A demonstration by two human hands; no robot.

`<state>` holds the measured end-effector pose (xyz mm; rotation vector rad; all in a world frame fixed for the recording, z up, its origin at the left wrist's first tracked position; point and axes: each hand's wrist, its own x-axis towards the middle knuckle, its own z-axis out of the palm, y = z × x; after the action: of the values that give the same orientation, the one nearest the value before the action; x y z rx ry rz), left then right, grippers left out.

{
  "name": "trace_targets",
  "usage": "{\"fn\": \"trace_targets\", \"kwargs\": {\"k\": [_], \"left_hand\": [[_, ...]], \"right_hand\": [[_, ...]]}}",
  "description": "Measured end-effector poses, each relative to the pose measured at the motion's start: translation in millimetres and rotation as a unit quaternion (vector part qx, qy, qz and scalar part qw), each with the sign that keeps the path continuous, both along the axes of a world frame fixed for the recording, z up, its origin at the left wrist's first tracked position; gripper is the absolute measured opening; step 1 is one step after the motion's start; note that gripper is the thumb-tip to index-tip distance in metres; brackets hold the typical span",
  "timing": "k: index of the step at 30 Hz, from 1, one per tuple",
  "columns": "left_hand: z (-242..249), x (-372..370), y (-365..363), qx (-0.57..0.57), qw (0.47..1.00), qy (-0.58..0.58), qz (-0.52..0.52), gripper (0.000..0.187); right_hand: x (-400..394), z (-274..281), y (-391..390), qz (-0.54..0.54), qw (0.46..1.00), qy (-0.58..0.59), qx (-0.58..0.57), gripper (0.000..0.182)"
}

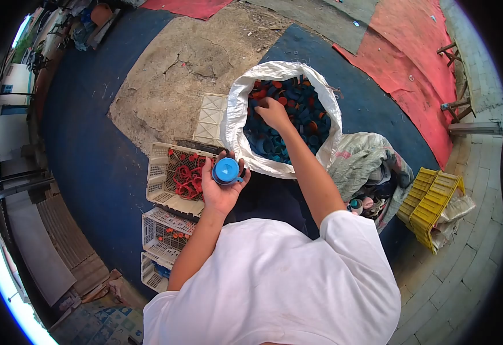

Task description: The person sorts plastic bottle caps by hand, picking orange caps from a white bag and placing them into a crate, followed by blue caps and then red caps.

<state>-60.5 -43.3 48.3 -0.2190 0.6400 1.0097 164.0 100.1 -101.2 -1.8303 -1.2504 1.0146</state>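
My left hand is closed around a round blue plastic cap, its flat top facing up, beside the near left rim of a white woven sack. Blue, dark teal, red and orange caps fill the inside of the sack. Over these caps, toward the sack's left side, is my right hand with its fingers bent downward and drawn together. Whatever lies between those fingertips is hidden from me.
To the left, a white plastic crate holds red ring-shaped pieces. A crate with orange pieces and another with blue pieces stand nearer. A stuffed sack and a yellow crate are at right.
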Motion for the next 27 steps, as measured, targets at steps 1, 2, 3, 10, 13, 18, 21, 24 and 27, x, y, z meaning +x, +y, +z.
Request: {"fn": "trace_targets", "kwargs": {"k": [1,2,3,10,13,18,21,24,27], "left_hand": [[-1.2,-1.4,-1.2,0.000,1.000,-0.002,-0.002,0.037],[-4.6,-3.8,-3.2,0.000,1.000,-0.003,-0.003,0.038],[-7.7,-6.5,-5.6,-0.001,1.000,-0.005,-0.004,0.039],[-13.2,-23.2,-17.5,0.001,1.000,0.030,0.009,0.037],[-15.0,-29.3,-18.5,0.005,0.999,0.033,0.012,0.037],[-18.2,-38.4,-16.2,-0.004,0.999,0.038,0.021,0.036],[-19.7,-39.6,-13.7,-0.007,0.999,0.041,0.017,0.036],[-16.5,-38.3,-10.9,0.001,0.999,0.052,0.004,0.036],[-14.1,-34.2,-7.4,0.005,0.998,0.057,-0.014,0.036]], "right_hand": [[-1.6,-32.3,15.5,0.027,0.998,-0.045,0.033,0.032],[-4.7,-50.0,23.9,0.055,0.992,-0.090,0.066,0.034],[-8.7,-52.8,25.8,0.059,0.990,-0.116,0.048,0.038],[-32.0,-39.2,31.5,0.058,0.965,-0.250,-0.044,0.052],[-31.7,-42.5,35.0,0.053,0.961,-0.269,-0.029,0.047],[-23.9,-51.0,32.2,0.047,0.961,-0.271,0.028,0.041],[-19.3,-40.5,19.6,0.029,0.968,-0.239,0.062,0.041],[-8.1,-31.5,11.7,-0.015,0.984,-0.145,0.099,0.044],[9.2,-20.0,4.3,-0.058,0.994,-0.041,0.081,0.046]]}}
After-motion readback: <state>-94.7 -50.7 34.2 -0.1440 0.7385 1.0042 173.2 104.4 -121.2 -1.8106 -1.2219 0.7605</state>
